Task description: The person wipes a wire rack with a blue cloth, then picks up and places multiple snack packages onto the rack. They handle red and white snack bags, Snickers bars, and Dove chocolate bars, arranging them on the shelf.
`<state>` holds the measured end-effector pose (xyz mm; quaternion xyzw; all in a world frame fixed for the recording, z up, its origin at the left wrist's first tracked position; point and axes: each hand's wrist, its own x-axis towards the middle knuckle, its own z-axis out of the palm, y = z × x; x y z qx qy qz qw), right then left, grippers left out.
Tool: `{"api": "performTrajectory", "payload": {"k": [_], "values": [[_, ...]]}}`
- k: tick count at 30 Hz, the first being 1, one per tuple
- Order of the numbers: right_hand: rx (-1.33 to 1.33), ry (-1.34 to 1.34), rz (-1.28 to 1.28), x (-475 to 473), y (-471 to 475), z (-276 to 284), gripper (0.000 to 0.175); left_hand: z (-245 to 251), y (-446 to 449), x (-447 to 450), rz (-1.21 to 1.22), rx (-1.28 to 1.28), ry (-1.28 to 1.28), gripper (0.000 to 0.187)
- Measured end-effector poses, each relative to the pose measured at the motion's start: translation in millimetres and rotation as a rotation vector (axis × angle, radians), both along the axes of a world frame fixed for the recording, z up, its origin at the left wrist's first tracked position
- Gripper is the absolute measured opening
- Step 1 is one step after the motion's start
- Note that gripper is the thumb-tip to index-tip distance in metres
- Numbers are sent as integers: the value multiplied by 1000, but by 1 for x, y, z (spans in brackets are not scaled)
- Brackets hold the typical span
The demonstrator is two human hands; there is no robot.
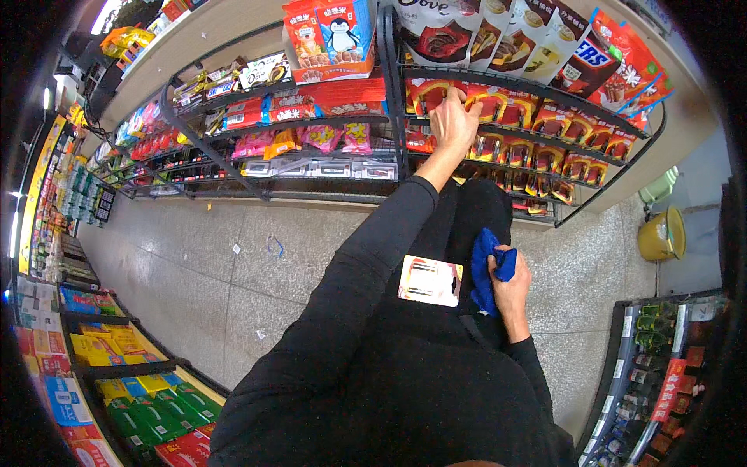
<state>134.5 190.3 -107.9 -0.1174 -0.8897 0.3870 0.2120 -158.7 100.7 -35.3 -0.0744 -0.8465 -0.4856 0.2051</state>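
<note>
My left hand reaches to the rack, its fingers bent at the front of a row of red and yellow blister packs; whether they grip a pack cannot be told. More such packs hang to its right, and others fill the rows below. Low over my right thigh, my right hand is closed on a blue cloth, part of which hangs beside the fingers. A blister pack of batteries, white and orange, lies on my lap, left of the cloth.
A black wire rack holds snack packets, with pouches of chocolate above my left hand. At lower left are bins of colourful packets. A yellow bucket stands at the right, above a shelf of jars. Scraps lie on the tiled floor.
</note>
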Motion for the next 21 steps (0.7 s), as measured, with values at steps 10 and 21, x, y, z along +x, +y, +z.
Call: {"api": "performTrajectory", "payload": {"k": [10,21], "values": [[-31,30,1,0,2,-2,23,-11,10,-12,13,118,193,34],[-34,17,-20,3,3,-1,24,-29,-19,-37,-117,-151,615,32]]}}
